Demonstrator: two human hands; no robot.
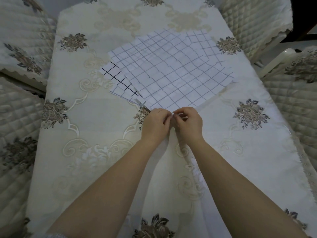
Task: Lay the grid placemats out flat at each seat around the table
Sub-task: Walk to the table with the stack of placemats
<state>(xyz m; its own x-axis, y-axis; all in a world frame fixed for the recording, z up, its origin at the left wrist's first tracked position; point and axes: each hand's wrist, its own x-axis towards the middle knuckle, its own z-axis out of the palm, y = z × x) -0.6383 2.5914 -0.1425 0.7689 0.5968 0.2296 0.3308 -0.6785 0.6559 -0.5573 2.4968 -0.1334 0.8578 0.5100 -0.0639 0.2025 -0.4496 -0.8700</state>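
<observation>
A fanned stack of white grid placemats (168, 71) lies on the middle of the table, its near corner pointing toward me. The top mats show a faint grey grid; one lower mat (116, 78) at the left shows bold black lines. My left hand (155, 125) and my right hand (187, 125) meet at that near corner, fingers curled, pinching the mats' edges between fingertips. Exactly how many mats each hand holds is hidden by the fingers.
A cream embroidered tablecloth (96, 117) with flower motifs covers the table. Quilted chair covers stand at the left (18, 54), the lower left (15, 134), the back right (253, 19) and the right (295, 100). A dark piece of furniture (303, 19) shows at the top right.
</observation>
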